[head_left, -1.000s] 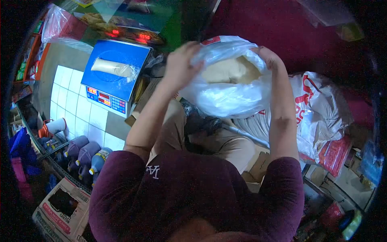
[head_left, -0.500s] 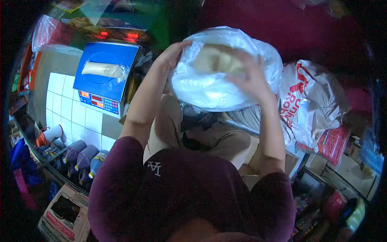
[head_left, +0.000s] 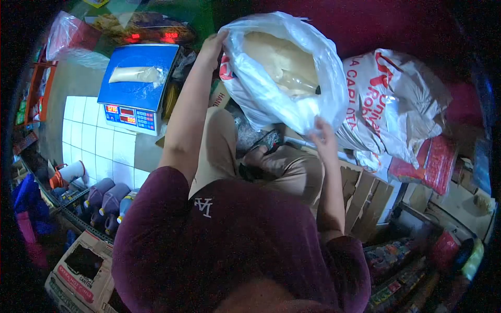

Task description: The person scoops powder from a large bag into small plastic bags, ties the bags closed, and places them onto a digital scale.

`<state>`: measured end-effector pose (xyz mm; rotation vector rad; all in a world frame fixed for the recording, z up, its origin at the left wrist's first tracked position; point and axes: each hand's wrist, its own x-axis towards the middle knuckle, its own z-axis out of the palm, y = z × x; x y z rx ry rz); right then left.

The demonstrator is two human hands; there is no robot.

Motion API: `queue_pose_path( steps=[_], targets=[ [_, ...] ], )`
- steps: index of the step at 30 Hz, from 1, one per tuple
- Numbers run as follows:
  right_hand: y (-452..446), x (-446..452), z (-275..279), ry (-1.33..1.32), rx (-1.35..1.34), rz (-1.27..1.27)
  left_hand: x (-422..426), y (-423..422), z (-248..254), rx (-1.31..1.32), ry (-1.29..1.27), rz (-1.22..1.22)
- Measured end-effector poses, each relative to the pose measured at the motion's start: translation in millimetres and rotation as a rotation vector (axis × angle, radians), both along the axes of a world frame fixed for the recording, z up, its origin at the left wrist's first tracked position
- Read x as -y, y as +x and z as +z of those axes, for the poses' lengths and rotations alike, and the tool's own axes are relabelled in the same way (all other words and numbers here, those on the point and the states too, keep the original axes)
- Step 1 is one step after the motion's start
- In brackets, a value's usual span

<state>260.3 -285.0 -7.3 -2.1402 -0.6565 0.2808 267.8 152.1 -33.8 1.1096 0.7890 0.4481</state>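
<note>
An open sack lined with a translucent white plastic bag (head_left: 261, 78) stands in front of me. Pale powder (head_left: 279, 57) fills its mouth, and a clear, shiny object (head_left: 300, 83) that I cannot make out lies on the powder. My left hand (head_left: 214, 48) is closed on the bag's far left rim, its fingertips partly hidden. At the near right edge my right hand (head_left: 324, 136) pinches the plastic, slightly blurred. To the left, a filled clear packet (head_left: 134, 74) of pale powder rests on the blue plate of a digital scale (head_left: 138, 55).
A printed white sack (head_left: 396, 109) leans at the right, above a red plastic pack (head_left: 425, 164). Purple jugs (head_left: 112, 201) and a white container with an orange lid (head_left: 68, 173) stand at left. A cardboard box (head_left: 81, 274) sits at lower left.
My right hand has come out from over the bag's mouth down to its near right edge. The bag's mouth now gapes wider and tilts toward me. The left hand keeps its hold.
</note>
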Motion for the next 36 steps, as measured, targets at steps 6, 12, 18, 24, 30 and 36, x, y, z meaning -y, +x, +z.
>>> queue_pose_path(
  steps=[6,12,18,24,30,36],
  targets=[
    [44,-52,44,-0.150,0.352,-0.436,97,-24,70,-0.104,1.476,-0.426],
    [99,-82,31,-0.535,0.405,-0.583,161,-80,41,-0.123,1.769,-1.216],
    [95,-100,34,-0.671,0.260,-0.520,116,-95,13,0.037,1.077,-1.255],
    [99,-98,20,-0.614,0.229,-0.499,108,14,84,-0.064,1.869,-0.573],
    [130,-76,9,-0.445,0.199,-0.402,78,79,46,-0.255,1.933,-0.497],
    [145,-61,-5,0.276,-0.374,-0.415,62,125,47,-0.482,1.883,-0.656]
  ],
)
